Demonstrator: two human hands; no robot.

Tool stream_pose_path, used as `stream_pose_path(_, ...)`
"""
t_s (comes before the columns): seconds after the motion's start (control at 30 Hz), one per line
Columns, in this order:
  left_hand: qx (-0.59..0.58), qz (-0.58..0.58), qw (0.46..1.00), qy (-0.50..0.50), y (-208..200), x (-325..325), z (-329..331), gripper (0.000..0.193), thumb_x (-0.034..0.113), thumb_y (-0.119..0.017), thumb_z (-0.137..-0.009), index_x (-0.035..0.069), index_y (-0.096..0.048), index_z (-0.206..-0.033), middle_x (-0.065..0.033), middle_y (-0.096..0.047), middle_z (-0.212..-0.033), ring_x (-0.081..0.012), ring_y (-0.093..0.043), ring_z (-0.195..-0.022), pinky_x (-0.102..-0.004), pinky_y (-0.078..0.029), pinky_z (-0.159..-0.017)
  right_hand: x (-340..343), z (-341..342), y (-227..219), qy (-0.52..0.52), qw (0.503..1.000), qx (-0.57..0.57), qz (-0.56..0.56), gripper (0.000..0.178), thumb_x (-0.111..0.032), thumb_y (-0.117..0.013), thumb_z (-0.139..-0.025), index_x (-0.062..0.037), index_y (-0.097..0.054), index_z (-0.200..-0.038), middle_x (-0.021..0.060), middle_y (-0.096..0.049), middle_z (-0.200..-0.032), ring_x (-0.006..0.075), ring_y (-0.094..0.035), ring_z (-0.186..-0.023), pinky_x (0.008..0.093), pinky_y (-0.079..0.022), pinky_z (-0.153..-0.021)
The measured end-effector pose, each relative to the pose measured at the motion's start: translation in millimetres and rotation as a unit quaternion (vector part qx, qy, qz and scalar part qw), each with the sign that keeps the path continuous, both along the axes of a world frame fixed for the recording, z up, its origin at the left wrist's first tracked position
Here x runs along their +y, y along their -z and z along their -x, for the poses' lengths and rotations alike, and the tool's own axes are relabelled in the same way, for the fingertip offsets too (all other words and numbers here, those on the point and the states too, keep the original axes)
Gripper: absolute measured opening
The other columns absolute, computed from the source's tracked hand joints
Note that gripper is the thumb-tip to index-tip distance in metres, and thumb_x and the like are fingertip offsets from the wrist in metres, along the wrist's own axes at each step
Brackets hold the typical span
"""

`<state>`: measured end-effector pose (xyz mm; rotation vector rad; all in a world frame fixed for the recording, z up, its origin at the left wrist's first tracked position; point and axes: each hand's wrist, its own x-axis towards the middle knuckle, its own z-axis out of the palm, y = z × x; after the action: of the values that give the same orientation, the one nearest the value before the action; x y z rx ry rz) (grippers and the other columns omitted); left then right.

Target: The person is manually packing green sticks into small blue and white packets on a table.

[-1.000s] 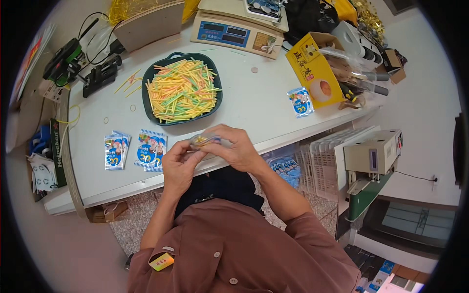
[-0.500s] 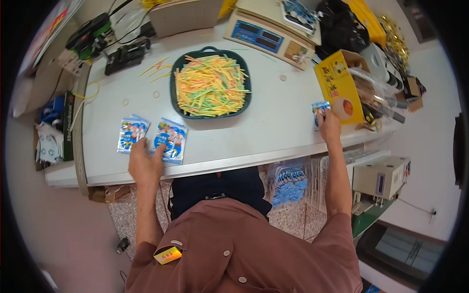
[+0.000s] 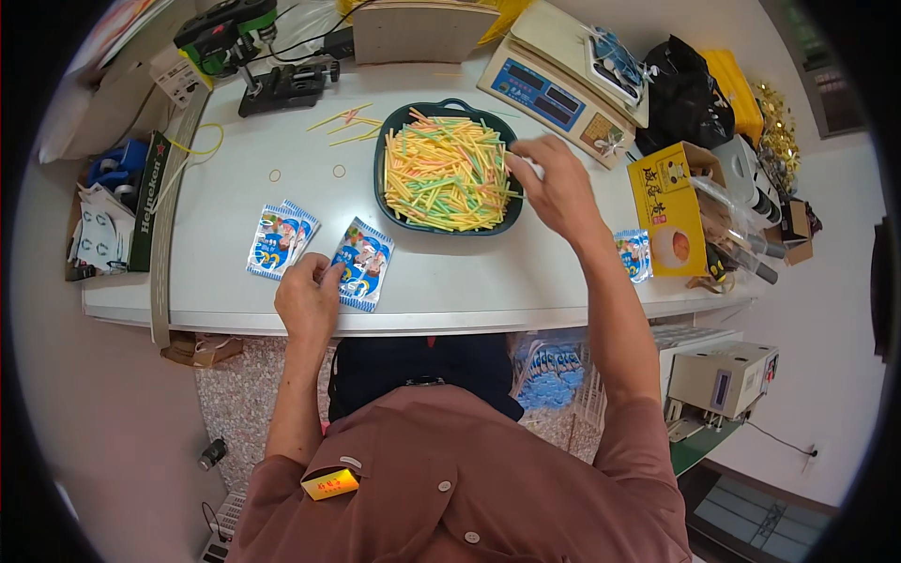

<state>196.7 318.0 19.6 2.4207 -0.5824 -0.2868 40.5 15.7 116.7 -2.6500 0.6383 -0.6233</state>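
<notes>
A dark green tray [image 3: 450, 105] with a loop handle stands mid-table, heaped with thin yellow, pink and green sticks [image 3: 446, 174]. Over its right rim, my right hand [image 3: 556, 186] has its fingers bent and a little apart, with nothing visible held. My left hand [image 3: 310, 298] pinches the lower left edge of a blue-and-white foil packet [image 3: 366, 267] near the table's front edge. Just left of it lie overlapping packets [image 3: 279, 239] of the same kind. Other such packets [image 3: 633, 255] lie at the right, partly behind my right forearm.
Loose sticks [image 3: 349, 122] and two rubber bands [image 3: 339, 171] lie left of the tray. A beige weighing scale [image 3: 554, 98] stands behind right, beside a yellow box [image 3: 668, 216]. A black-and-green machine [image 3: 282, 84] and a cardboard box [image 3: 422, 36] stand at the back.
My right hand has let go of the packets at the right and moved left to the tray. My left hand has closed on the packet's edge. The view has shifted.
</notes>
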Motion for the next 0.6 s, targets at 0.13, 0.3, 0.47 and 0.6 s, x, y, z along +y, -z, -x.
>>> stream_pose_path(0.13, -0.042, 0.06, 0.997, -0.005, -2.6, 5.1, 4.6, 0.022, 0.019, -0.078, -0.081, -0.001, -0.071, -0.089, -0.0161, -0.068, -0.077, -0.0259, -0.065, -0.067, -0.0382, -0.051, -0.064, -3.5, -43.8, 1.0, -0.009, 0.983, 0.177, 0.051, 0.042, -0.032, -0.064, -0.092, 0.001, -0.062, -0.118, 0.0187, -0.06, -0.12, 0.035, -0.058, -0.11, 0.0419, -0.047, -0.091)
stream_pose_path(0.3, 0.012, 0.167, 0.986, -0.015, -6.0, 12.4, 4.7, 0.021, 0.018, -0.076, -0.084, -0.002, -0.071, -0.088, -0.0155, -0.068, -0.078, -0.0252, -0.064, -0.065, -0.0346, -0.049, -0.06, -11.4, -44.2, 31.1, -0.035, 0.956, 0.249, 0.152, 0.056, -0.033, -0.063, -0.092, 0.0038, -0.051, -0.131, 0.0217, -0.055, -0.127, 0.0381, -0.051, -0.12, 0.0468, -0.041, -0.101)
stream_pose_path(0.47, 0.05, 0.235, 0.97, -0.03, -3.9, 14.6, -0.8, 0.02, 0.014, -0.077, -0.085, -0.004, -0.07, -0.089, -0.0119, -0.066, -0.075, -0.0162, -0.058, -0.061, -0.029, -0.047, -0.058, -13.7, -43.6, 43.1, -0.054, 0.956, 0.237, 0.164, 0.046, -0.032, -0.062, -0.092, 0.0024, -0.053, -0.121, 0.0197, -0.058, -0.117, 0.0353, -0.053, -0.112, 0.0467, -0.042, -0.091)
stream_pose_path(0.6, 0.109, 0.305, 0.945, -0.044, -4.3, 13.2, -4.8, 0.018, 0.012, -0.076, -0.087, -0.005, -0.069, -0.089, -0.0034, -0.063, -0.072, -0.0061, -0.052, -0.063, -0.0229, -0.043, -0.057, -21.4, -48.9, 44.7, -0.062, 0.953, 0.232, 0.186, 0.037, -0.03, -0.062, -0.092, -0.0005, -0.055, -0.113, 0.0179, -0.058, -0.112, 0.0336, -0.053, -0.106, 0.0456, -0.041, -0.087)
